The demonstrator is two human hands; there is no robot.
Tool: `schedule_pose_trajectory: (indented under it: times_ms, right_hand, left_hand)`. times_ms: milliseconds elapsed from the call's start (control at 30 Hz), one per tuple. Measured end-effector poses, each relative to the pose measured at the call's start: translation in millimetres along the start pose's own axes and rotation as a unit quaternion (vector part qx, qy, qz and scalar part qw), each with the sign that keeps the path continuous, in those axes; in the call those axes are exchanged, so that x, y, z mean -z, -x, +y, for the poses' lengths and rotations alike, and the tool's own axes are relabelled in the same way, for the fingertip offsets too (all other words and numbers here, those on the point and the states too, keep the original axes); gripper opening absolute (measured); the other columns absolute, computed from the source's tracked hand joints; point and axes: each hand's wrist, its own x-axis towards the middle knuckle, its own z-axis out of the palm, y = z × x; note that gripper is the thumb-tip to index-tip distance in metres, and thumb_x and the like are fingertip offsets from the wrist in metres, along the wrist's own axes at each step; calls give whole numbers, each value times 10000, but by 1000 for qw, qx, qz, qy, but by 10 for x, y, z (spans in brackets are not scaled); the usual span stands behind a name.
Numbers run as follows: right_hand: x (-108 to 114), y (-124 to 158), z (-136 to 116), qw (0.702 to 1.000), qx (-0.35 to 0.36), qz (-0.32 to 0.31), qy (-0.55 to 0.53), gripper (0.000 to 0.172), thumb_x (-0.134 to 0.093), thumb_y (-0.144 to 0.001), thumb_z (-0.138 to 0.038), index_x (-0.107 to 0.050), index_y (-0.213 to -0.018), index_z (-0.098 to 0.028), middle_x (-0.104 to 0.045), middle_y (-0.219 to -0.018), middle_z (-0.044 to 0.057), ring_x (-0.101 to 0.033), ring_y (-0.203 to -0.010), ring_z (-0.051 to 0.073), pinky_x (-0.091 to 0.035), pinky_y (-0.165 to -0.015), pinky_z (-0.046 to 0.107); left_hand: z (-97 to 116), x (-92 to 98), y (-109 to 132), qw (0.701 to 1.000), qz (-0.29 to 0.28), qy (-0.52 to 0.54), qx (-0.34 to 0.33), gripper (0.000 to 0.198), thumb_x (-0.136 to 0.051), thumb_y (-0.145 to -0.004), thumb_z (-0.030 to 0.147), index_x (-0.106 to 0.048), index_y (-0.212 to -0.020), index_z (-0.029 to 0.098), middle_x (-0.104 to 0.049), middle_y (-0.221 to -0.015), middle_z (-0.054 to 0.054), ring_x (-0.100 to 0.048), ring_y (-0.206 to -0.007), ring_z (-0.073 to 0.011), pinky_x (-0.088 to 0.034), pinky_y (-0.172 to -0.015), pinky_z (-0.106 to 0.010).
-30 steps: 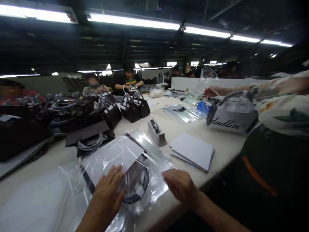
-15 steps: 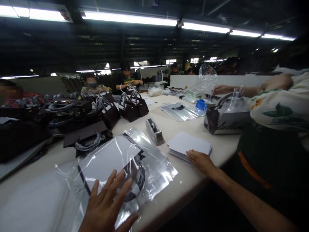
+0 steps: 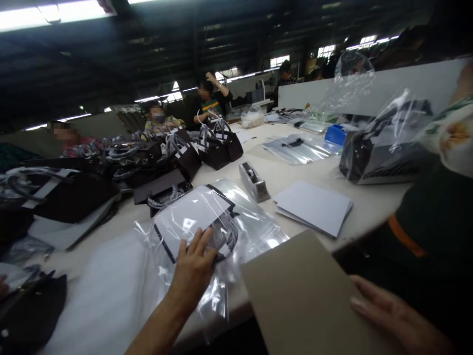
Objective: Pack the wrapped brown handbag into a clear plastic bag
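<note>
Left hand [image 3: 194, 264] lay flat, fingers spread, pressing on a clear plastic bag [image 3: 218, 229] spread on the table [image 3: 295, 175]. Inside the bag: a white sheet and a dark bag with a looped handle under the fingertips. The hand gripped nothing; it only rested on the plastic.

Right hand [image 3: 391, 310] was at the near edge of the table, fingers extended under the corner of a brown cardboard sheet [image 3: 303, 291], which tilted up over the table edge just beside the plastic bag. Whether the thumb closed on the board could not be told; it was hidden behind the sheet.

Relative to the plastic bag: a tape dispenser [image 3: 253, 181] stood just behind it; a stack of white cards [image 3: 314, 207] lay to its right, near the dispenser; a row of dark handbags [image 3: 148, 160] sat behind and to its left. Farther right, a second handbag wrapped in plastic [image 3: 384, 148] stood in front of a person in a floral sleeve [image 3: 449, 135]. Other people sat at the far end, well apart from the bag.
</note>
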Motion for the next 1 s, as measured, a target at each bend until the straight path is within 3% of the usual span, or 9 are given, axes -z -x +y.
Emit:
schedule_pose_trajectory:
  times_ms: [67, 100, 167, 267, 433, 633, 767, 1000]
  right_hand:
    - [-262, 67, -82, 969, -135, -136, -154, 308, -554, -822, -416, -583, -1076, -245, -688, -877, 59, -668, -774, 241, -530, -630, 329]
    - [-374, 68, -157, 946, -170, -173, -216, 319, -568, -813, -403, -565, -1083, -232, -685, -884, 47, -666, -772, 223, -519, -637, 307]
    - [-560, 25, -317, 916, -180, -188, -306, 327, -589, -799, -340, -526, -1092, -209, -679, -881, 28, -658, -730, 183, -494, -622, 262]
    - [-780, -71, -496, 905, -143, -156, -368, 375, -590, -768, -236, -470, -1121, -195, -670, -901, 24, -649, -713, 167, -489, -633, 260]
    - [-1082, -163, -709, 931, -118, -79, -336, 451, -586, -696, -209, -437, -1122, -193, -661, -909, 40, -642, -708, 186, -507, -610, 290]
    - [-1121, -190, -946, 940, -89, -7, -330, 538, -576, -633, -230, -421, -1147, -203, -645, -913, 42, -627, -696, 197, -498, -505, 257]
    - [-1191, -273, -882, 952, -56, 43, -299, 542, -544, -635, -167, -418, -1159, -230, -632, -944, 29, -629, -749, 200, -519, -535, 266]
    - [-1724, -450, -631, 964, -55, 93, -244, 480, -523, -651, -180, -420, -1112, -262, -620, -943, 16, -623, -756, 197, -526, -549, 284]
  left_hand:
    - [-96, 108, -55, 998, -37, 44, 18, 157, -506, -796, 146, -627, -889, 185, -389, -1403, -133, -298, -1314, -362, -355, -948, -628]
    - [-140, 157, -82, 996, -51, 66, 24, 145, -499, -822, 192, -627, -888, 181, -386, -1405, -134, -279, -1323, -362, -344, -956, -632]
    - [-222, 230, -136, 991, -67, 108, 34, 185, -477, -856, 278, -629, -899, 181, -372, -1414, -132, -240, -1340, -361, -311, -979, -635]
    - [-321, 293, -220, 985, -77, 153, 36, 234, -466, -861, 356, -631, -899, 194, -355, -1425, -111, -226, -1348, -346, -298, -1009, -603]
    - [-366, 379, -321, 984, -90, 151, 30, 244, -488, -837, 379, -634, -816, 184, -426, -1373, -109, -315, -1314, -314, -340, -1025, -504]
    - [-197, 344, -282, 985, -115, 123, 27, 210, -499, -838, 327, -647, -873, 182, -391, -1396, -111, -277, -1326, -335, -317, -1022, -549]
    - [-64, 270, -257, 987, -125, 96, 26, 200, -519, -827, 315, -661, -895, 192, -385, -1401, -106, -265, -1328, -352, -304, -1023, -568]
    - [-60, 235, -326, 990, -106, 84, 45, 204, -546, -806, 332, -673, -909, 210, -417, -1378, -101, -308, -1311, -340, -334, -1026, -522]
